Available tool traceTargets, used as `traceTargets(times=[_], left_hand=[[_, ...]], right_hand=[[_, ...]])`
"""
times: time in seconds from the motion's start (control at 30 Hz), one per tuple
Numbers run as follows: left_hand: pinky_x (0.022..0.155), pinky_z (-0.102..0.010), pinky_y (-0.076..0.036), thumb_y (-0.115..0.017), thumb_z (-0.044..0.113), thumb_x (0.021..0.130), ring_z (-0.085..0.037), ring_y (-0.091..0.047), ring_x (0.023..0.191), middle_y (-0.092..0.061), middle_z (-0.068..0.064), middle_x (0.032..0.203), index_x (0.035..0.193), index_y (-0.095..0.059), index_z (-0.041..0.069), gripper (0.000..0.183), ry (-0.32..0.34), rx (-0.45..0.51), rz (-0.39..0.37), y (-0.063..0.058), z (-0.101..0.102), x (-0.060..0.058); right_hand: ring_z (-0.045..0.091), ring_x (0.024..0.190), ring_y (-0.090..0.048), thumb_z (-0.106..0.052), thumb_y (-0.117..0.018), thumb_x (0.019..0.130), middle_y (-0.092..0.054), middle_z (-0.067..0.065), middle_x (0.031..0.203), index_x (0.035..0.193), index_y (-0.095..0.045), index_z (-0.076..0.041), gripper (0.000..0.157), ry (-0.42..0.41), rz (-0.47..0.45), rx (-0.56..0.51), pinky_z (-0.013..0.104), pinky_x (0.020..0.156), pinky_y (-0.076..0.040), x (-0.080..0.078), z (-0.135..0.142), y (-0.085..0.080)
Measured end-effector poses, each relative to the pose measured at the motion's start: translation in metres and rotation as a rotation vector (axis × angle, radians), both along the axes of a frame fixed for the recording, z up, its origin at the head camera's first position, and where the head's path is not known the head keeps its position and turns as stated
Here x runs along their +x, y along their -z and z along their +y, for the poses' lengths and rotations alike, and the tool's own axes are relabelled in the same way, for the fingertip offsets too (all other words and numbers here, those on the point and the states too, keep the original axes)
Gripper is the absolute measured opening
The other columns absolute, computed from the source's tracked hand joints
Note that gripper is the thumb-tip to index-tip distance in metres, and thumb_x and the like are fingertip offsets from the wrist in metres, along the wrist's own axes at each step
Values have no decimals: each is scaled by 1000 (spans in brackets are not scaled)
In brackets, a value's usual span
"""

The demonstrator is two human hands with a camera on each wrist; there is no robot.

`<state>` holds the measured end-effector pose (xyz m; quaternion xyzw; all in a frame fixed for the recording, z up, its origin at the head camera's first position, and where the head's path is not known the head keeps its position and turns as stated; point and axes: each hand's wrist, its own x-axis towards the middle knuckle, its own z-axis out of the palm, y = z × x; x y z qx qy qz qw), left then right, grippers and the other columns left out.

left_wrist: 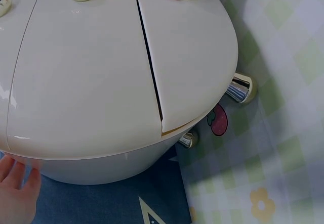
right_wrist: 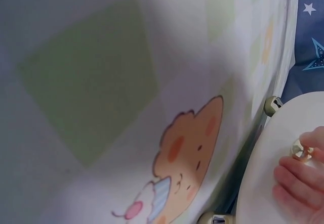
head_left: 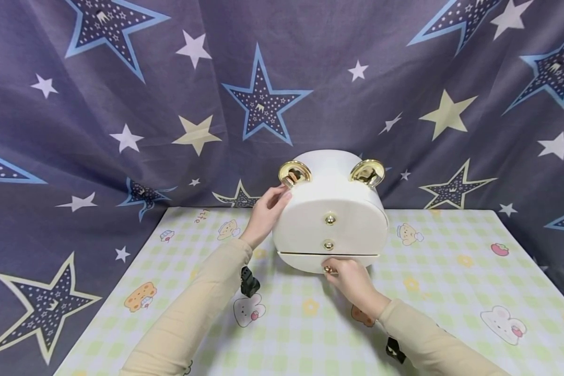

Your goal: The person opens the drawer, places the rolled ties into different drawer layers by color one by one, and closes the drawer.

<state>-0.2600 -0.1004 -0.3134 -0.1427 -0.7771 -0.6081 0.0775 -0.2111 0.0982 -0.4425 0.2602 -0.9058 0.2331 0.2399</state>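
A rounded white drawer box with two gold ears stands on the table in the head view. Gold knobs run down the middle of its front. My left hand steadies the box's upper left side near the left ear; in the left wrist view its fingers touch the side wall. With my right hand I pinch the bottom drawer knob. The bottom drawer stands slightly out, leaving a thin dark gap above it. Its inside is hidden.
A green-and-white checked cloth with cartoon prints covers the table. Behind the box hangs a dark blue star-patterned curtain. Short gold feet hold the box off the cloth.
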Motion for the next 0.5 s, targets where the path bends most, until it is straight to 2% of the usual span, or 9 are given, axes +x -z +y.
traceTargets(times=[0.5], left_hand=[[104, -22, -31, -52, 20, 91, -19, -38, 124, -41, -9, 135, 118, -51, -1, 35, 6, 2, -8, 1, -1, 0]], right_hand=[[11, 67, -63, -4, -72, 67, -68, -1, 79, 80, -67, -11, 15, -4, -5, 1, 24, 63, -54, -1, -1, 0]])
